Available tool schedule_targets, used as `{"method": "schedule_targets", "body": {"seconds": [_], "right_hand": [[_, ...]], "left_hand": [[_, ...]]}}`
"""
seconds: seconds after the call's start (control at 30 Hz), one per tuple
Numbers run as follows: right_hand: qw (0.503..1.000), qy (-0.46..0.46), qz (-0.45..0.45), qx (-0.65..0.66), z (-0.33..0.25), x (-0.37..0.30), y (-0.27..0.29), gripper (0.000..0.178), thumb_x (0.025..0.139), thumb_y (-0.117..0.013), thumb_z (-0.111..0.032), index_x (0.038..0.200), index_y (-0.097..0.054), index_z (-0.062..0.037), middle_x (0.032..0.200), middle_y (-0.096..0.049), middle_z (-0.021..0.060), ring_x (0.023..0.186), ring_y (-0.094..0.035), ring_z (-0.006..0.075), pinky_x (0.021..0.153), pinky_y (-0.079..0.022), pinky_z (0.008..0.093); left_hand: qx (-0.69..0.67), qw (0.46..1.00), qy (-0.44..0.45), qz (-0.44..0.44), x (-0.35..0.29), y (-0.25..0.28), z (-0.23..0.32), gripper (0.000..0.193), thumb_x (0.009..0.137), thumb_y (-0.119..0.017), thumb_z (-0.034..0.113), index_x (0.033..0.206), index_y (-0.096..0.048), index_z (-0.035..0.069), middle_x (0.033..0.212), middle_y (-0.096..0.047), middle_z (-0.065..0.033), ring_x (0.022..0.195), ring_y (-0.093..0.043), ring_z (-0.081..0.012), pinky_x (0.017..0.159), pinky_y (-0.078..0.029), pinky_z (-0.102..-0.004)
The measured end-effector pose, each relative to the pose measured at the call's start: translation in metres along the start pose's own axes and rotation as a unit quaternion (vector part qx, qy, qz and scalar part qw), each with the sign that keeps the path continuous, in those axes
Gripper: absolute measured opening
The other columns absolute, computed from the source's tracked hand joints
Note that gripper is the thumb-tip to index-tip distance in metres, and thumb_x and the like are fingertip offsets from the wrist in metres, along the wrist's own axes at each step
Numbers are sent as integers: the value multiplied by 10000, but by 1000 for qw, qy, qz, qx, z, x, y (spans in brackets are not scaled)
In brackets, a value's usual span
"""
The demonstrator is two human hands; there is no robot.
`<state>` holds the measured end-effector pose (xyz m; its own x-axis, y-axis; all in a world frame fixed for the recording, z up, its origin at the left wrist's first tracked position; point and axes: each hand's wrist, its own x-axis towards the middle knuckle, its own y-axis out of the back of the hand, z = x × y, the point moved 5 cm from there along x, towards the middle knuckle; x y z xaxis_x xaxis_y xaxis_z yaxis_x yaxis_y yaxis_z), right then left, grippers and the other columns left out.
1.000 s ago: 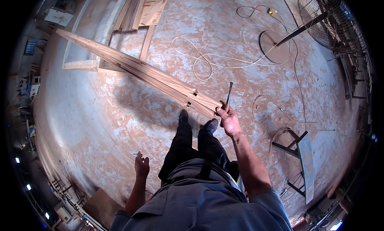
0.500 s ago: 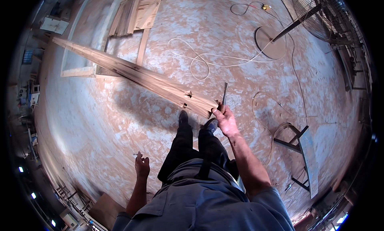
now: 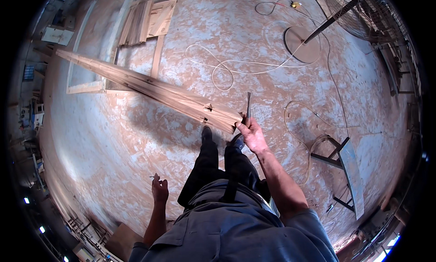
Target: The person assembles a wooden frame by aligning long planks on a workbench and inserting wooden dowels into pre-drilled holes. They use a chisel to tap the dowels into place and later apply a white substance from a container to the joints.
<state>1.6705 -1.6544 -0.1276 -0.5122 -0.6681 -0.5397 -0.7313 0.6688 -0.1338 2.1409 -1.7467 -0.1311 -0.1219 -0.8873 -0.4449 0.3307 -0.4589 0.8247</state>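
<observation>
My right hand (image 3: pixel 252 136) is closed round a chisel (image 3: pixel 248 108), its blade pointing away from me. The thumb of that hand also presses on the near end of a long wooden beam (image 3: pixel 177 96), which looks like two or more pieces side by side. Dark mortise holes show in the wood close to this end. The beam slants away to the far left, over the corner of a wooden frame. Low on the left, my left hand (image 3: pixel 159 189) hangs apart from the wood, a thin pale stick like a cigarette (image 3: pixel 152 176) between its fingers.
Short boards (image 3: pixel 147 21) lie stacked by the wooden frame (image 3: pixel 86 87) at the far left. A standing fan (image 3: pixel 302 44) is at the far right, with a pale cable (image 3: pixel 222 64) looped on the floor. To my right lies a metal-legged bench (image 3: pixel 349 176) beside a hose (image 3: pixel 290 144).
The whole view has shifted slightly, with floor things appearing a little further left. The chisel stands a bit straighter in my right hand. Both hands keep their holds.
</observation>
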Motion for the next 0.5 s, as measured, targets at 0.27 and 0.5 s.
{"method": "schedule_targets", "body": {"seconds": [0.27, 0.5], "right_hand": [[999, -38, -18, -8, 2, 5, 2, 532, 905, -641, -280, 1315, -474, 16, 1133, -604, 70, 1044, -515, 148, 949, -397, 303], [998, -51, -10, -19, 31, 23, 11, 547, 883, -646, -397, 1238, -539, 5, 1003, -620, 76, 917, -556, 166, 821, -461, 327]], "left_hand": [[-2, 1000, -1, 6, 1, 1, 0, 570, 859, -599, 150, 1358, -414, -52, 1192, -571, -237, 943, -614, -297, 828, -501, -391], [-1, 1000, -10, -2, -1, 2, -2, 560, 868, -583, 147, 1354, -410, -68, 1199, -563, -240, 946, -615, -296, 837, -495, -392]]}}
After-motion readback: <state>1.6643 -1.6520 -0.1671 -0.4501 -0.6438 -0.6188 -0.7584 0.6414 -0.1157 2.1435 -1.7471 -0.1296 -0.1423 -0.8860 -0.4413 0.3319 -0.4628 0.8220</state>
